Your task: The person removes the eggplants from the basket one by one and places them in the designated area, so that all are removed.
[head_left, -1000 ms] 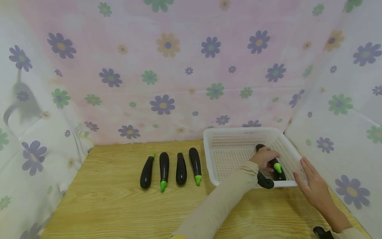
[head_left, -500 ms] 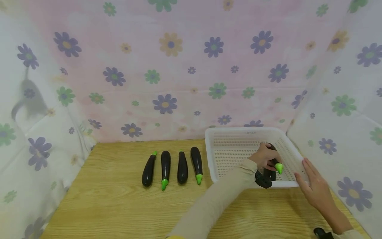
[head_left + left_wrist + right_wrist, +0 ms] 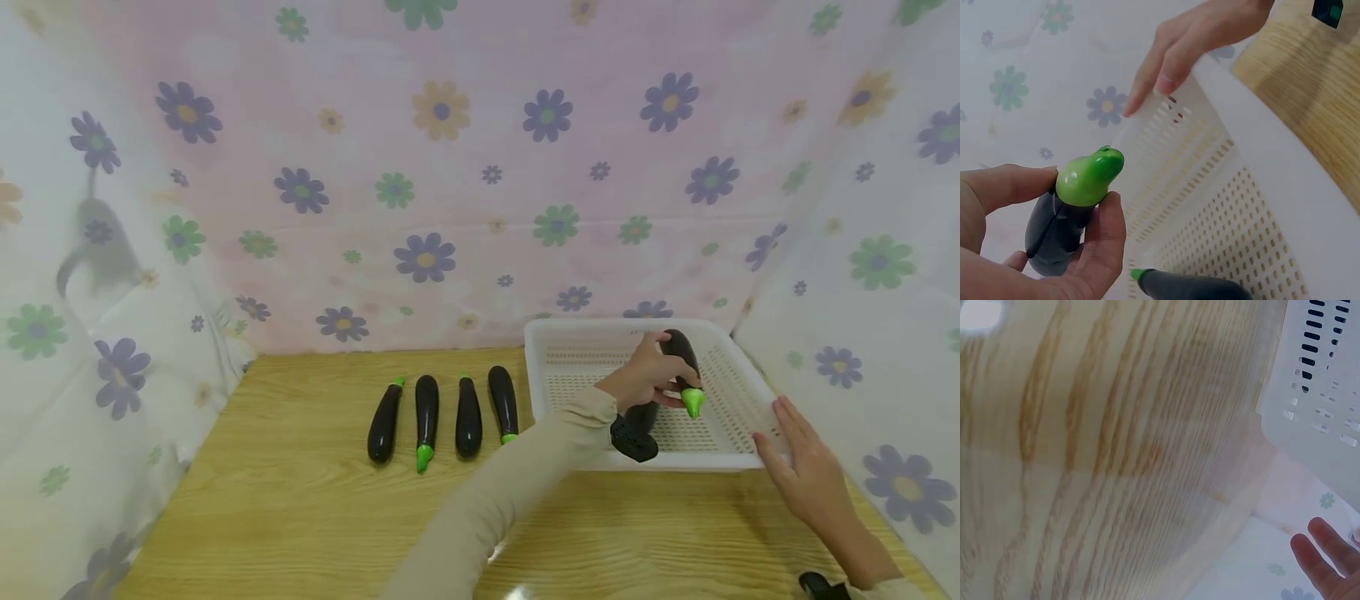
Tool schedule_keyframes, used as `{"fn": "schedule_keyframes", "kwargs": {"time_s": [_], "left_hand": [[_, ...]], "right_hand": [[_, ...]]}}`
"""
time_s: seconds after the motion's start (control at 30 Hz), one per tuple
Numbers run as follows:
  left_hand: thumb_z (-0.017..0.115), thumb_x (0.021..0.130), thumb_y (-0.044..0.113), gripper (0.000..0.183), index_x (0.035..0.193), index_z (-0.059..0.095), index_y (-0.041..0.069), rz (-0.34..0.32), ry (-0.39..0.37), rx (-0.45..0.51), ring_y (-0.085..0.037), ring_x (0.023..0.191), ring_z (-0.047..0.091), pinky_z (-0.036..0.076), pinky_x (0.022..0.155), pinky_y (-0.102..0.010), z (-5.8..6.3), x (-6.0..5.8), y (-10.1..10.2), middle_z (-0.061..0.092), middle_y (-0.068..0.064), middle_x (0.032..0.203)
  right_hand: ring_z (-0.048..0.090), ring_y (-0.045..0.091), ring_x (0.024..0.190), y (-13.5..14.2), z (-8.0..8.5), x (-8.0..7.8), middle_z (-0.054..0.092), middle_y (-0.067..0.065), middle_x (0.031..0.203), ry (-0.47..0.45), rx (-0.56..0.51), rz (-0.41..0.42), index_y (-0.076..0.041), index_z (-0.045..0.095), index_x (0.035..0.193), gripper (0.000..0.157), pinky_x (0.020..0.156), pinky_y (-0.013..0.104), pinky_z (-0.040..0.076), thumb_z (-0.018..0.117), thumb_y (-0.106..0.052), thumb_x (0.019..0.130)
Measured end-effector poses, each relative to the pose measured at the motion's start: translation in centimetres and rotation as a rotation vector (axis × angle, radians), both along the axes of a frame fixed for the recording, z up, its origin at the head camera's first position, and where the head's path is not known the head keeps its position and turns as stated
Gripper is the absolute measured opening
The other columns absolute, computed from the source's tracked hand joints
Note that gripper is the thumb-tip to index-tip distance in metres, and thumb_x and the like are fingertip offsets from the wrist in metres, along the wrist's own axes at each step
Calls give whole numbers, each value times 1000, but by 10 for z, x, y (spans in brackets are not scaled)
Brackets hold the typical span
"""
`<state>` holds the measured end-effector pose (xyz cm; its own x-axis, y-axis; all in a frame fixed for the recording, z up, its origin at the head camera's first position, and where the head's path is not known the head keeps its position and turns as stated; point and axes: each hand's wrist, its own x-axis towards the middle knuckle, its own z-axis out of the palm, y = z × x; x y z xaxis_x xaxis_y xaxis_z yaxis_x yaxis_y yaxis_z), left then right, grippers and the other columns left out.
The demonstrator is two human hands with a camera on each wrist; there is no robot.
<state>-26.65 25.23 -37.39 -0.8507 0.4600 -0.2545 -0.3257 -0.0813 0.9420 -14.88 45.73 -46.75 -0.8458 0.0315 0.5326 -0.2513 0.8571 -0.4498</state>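
A person's left hand (image 3: 648, 372) pinches a dark purple eggplant (image 3: 681, 350) between thumb and fingers close to its green cap, holding it tilted over the floor of a white perforated plastic basket (image 3: 705, 462) at the scene's right. A second eggplant (image 3: 1194, 286) lies in the basket, partly hidden by the hand in the head view. The right hand (image 3: 813, 479) touches the basket's right rim, fingers straight, thumb spread apart. To the left, four more eggplants (image 3: 427, 412) line up on a wood-grain table (image 3: 292, 450), before a flowered cloth (image 3: 337, 283)
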Motion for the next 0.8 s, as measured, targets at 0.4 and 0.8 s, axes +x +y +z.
{"fn": "schedule_keyframes", "kwargs": {"time_s": [0.4,0.8], "left_hand": [[69,77,-7,74,133,43,33,-88,58,-6,-27,69,64,56,62,-46,20,14,-30,62,-9,84],[68,77,-7,76,137,44,33,-83,112,-8,-27,73,64,55,67,-50,17,12,-71,60,-8,92]], "right_hand": [[17,45,137,2,1,-1,18,14,155,-3,-7,6,2,25,148,60,112,54,9,50,-16,96],[17,42,138,2,-1,-1,21,12,154,22,-21,14,4,28,146,59,114,46,7,50,-13,95]]}}
